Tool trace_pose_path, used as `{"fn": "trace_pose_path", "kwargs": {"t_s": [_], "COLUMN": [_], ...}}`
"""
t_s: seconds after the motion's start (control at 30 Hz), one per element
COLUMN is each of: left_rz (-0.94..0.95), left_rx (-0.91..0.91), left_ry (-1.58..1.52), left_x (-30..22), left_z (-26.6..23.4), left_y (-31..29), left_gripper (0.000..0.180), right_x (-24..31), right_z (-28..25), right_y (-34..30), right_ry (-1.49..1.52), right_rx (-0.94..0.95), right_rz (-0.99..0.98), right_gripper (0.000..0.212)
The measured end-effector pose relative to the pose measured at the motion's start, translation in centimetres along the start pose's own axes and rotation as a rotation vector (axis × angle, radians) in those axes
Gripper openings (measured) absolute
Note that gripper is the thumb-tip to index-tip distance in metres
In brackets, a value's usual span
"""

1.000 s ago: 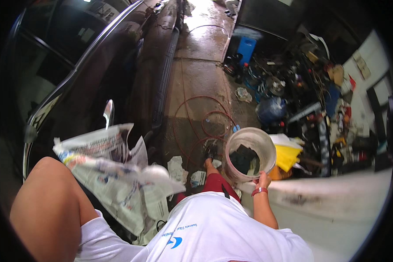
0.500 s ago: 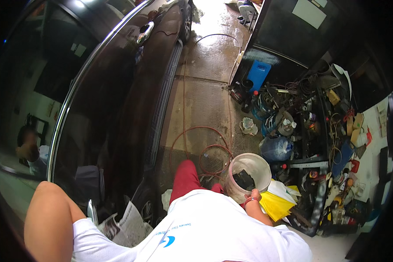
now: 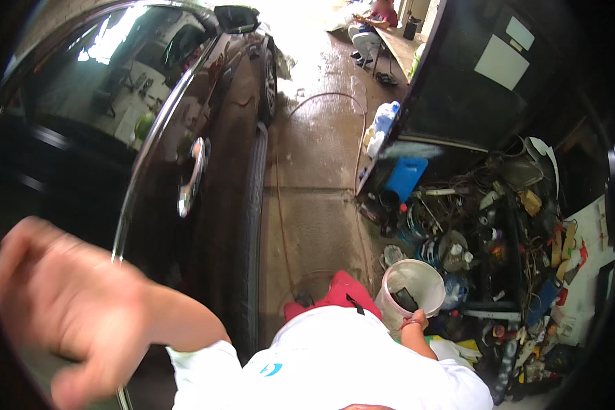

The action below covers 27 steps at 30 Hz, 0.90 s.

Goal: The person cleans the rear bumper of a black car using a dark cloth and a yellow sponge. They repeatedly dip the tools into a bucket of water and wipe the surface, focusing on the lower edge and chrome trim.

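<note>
My left hand (image 3: 82, 301) is raised in front of the dark vehicle (image 3: 215, 225) on the left, smeared by motion. Its thumb stands apart from the fingers and nothing shows in it. My right hand (image 3: 417, 319), with a red band at the wrist, is closed on the near rim of a whitish bucket (image 3: 428, 277). Inside the bucket sits a dark, block-like object (image 3: 404, 298); its kind is not clear. The chrome door handle (image 3: 193, 178) is beyond my left hand, and a chrome strip runs along the window line.
A crowded shelf (image 3: 488, 316) of bottles, tools and cables lines the right side. A red hose (image 3: 283, 246) loops over the wet floor (image 3: 314, 219). A black panel (image 3: 485, 89) and a blue plastic piece (image 3: 406, 179) stand farther ahead. A seated person (image 3: 383, 14) is at the far end.
My left arm has swung up from the lower left, bringing the hand into view. The view has shifted forward along the vehicle, showing its mirror and the seated person. The bucket stays in my right hand.
</note>
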<state>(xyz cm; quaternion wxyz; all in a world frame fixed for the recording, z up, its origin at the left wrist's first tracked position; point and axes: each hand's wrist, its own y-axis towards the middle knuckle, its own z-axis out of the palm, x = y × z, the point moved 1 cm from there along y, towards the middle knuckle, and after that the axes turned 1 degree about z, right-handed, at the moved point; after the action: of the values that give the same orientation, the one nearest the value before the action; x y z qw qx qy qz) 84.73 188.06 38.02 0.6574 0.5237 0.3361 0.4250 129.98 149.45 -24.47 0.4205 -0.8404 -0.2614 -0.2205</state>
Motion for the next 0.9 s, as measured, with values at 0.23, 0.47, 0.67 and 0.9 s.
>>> {"fn": "trace_pose_path", "kwargs": {"t_s": [0.23,0.47,0.67,0.9], "left_rz": [-1.29,-2.238,-2.847,-2.808], "left_rx": [0.486,0.741,0.22,-0.148], "left_ry": [0.326,0.538,0.217,0.392], "left_x": [29.9,32.5,35.7,54.9], "left_z": [-3.7,-16.6,-22.7,-25.4], "left_y": [-33.9,-64.3,-66.5,-65.0], "left_gripper": [0.055,0.077,0.072,0.068], "right_x": [10.9,24.9,39.7,55.6], "right_z": [21.4,46.2,65.5,87.9], "right_y": [-7.3,-19.1,-28.3,-38.2], "right_ry": [-0.045,-0.174,-0.246,-0.236], "right_rx": [0.167,0.476,0.647,0.747], "right_rz": [-0.106,-0.29,-0.425,-0.489], "right_gripper": [0.04,0.04,0.032,0.028]}}
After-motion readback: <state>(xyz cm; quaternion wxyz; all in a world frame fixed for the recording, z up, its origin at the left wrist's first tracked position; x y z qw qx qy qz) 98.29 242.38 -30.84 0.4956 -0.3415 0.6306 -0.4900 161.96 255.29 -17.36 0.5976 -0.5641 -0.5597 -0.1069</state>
